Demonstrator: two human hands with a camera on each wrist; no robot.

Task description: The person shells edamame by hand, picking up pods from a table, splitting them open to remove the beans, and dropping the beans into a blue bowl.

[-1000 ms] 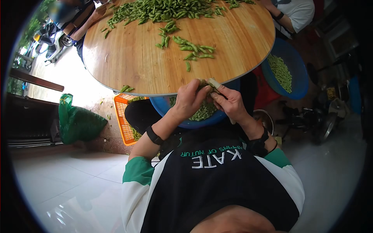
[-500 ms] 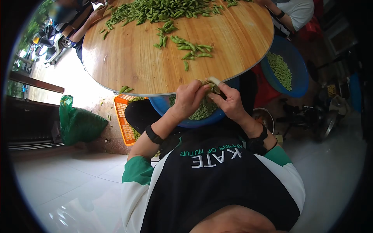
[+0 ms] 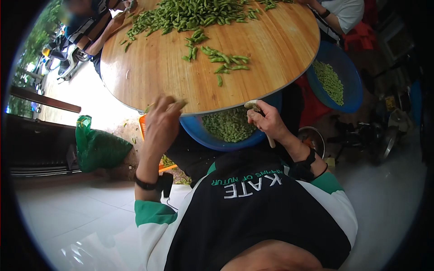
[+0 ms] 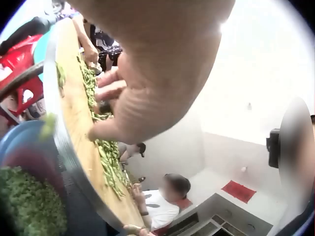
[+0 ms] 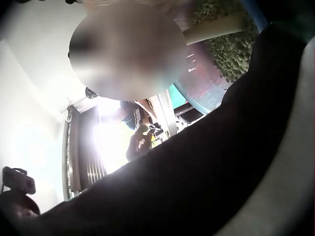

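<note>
While I am watching remotely, the right hand point(image 3: 269, 123) is gripping a pale stick point(image 3: 271, 142) near the blue basin point(image 3: 192, 131), where green beans point(image 3: 229, 125) are lying; the left hand point(image 3: 162, 121), blurring near the wooden table point(image 3: 158, 67), is hiding its grip, which I cannot tell; pods point(image 3: 194, 13) are lying on top.

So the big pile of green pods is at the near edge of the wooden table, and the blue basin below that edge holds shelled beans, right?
Not quite: the head view shows the big pile of green pods at the table's far side. The blue basin below the near edge does hold shelled beans.
</note>
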